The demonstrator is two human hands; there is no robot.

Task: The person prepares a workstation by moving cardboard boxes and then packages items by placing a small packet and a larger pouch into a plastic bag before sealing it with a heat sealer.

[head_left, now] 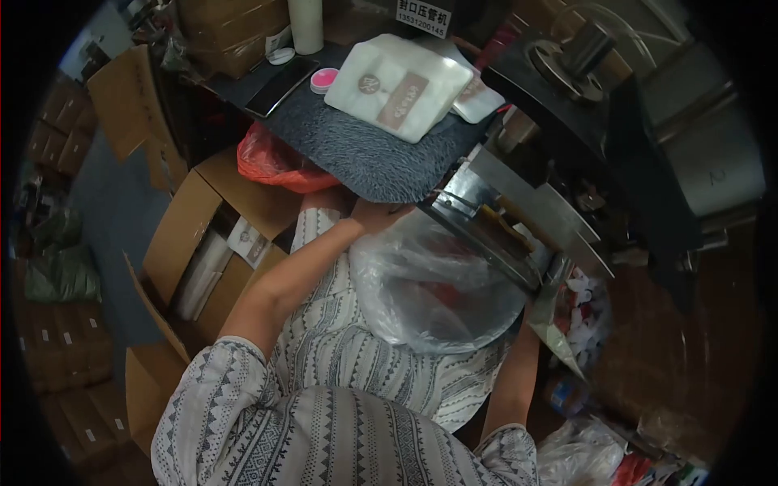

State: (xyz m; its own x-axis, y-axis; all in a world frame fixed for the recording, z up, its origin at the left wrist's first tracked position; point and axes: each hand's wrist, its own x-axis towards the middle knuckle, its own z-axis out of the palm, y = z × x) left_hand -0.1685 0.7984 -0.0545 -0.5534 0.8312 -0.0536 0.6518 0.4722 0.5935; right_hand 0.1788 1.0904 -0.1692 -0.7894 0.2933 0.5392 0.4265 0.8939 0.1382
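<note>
A clear plastic bag [438, 283] with something red showing through lies over the lap. My left hand [379, 217] is at the bag's upper left edge, just below the fluffy grey mat [356, 154]; its fingers are largely hidden. My right forearm reaches up beside the bag's right side, and the hand itself is hidden near the metal machine [494, 219]. On the mat sits a stack of white printed packets [397, 85], with a pink round container [324, 79] to its left.
A dark phone [282, 87] and a white cylinder [306, 26] are on the table. A red bag [279, 162] hangs below its edge. An open cardboard box [182, 235] holds packets at the left. Plastic bags [579, 454] lie at lower right.
</note>
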